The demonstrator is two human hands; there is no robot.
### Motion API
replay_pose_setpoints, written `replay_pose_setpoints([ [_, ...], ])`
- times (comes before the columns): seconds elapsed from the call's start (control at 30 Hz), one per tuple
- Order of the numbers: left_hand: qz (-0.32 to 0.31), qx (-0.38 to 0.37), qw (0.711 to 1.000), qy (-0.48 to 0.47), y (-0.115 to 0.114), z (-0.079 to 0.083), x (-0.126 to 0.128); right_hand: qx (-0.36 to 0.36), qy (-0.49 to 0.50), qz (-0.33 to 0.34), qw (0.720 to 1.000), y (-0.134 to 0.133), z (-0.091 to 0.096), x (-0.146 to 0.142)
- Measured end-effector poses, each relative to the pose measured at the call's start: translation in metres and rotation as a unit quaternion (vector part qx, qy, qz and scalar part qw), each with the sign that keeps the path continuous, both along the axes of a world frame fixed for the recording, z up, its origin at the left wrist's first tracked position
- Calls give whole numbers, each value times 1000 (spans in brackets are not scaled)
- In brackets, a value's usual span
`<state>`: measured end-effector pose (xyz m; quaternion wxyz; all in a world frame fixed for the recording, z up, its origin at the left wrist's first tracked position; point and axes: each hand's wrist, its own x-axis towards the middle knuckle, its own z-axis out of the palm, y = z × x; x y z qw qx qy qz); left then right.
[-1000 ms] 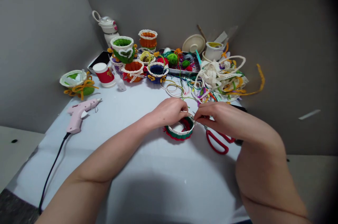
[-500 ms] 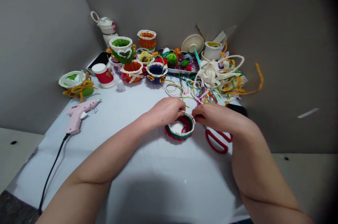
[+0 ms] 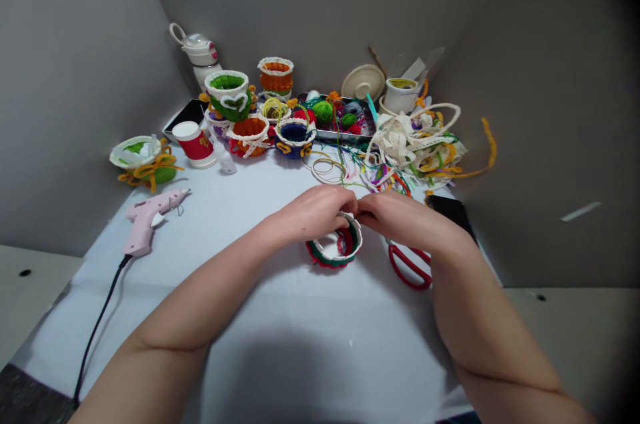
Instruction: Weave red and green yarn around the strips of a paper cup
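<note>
A small round yarn-woven cup [image 3: 356, 245] with white upright strips and green and red yarn stands on the white table in front of me. My left hand [image 3: 327, 207] is closed on its far rim, fingertips reaching inside. At the far right of the rim, my right hand [image 3: 383, 211] is pinched close against the left one. What its fingers hold is hidden. Red yarn [image 3: 344, 243] lies inside the cup. Red-handled scissors [image 3: 410, 267] rest on the table under my right wrist.
A pink glue gun [image 3: 150, 217] with a black cord lies at the left. Behind stand finished woven cups [image 3: 250, 134], a red-and-white paper cup [image 3: 194, 144] and a tray [image 3: 345, 137] of yarn balls. Tangled trims [image 3: 405, 144] and a black phone-like object [image 3: 450, 214] are at the right.
The cup has shifted slightly left and turned a little. My right hand has moved left along the rim, until both hands nearly touch.
</note>
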<state>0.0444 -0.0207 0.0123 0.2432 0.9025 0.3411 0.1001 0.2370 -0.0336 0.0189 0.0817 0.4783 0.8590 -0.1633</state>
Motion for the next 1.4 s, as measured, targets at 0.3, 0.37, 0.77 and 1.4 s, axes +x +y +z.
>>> replay_pose_setpoints([
  [0.3,-10,-54,996,-70,8,-18,7,-34,-13,-12,999,0,9,6],
  [0.37,3,-44,997,-60,7,-16,7,-43,-13,-2,999,-3,14,9],
  [0.77,30,-21,999,-24,4,-15,11,36,48,-5,998,-17,26,6],
  [1.4,57,-47,996,-42,7,-15,10,27,49,48,997,-23,29,16],
])
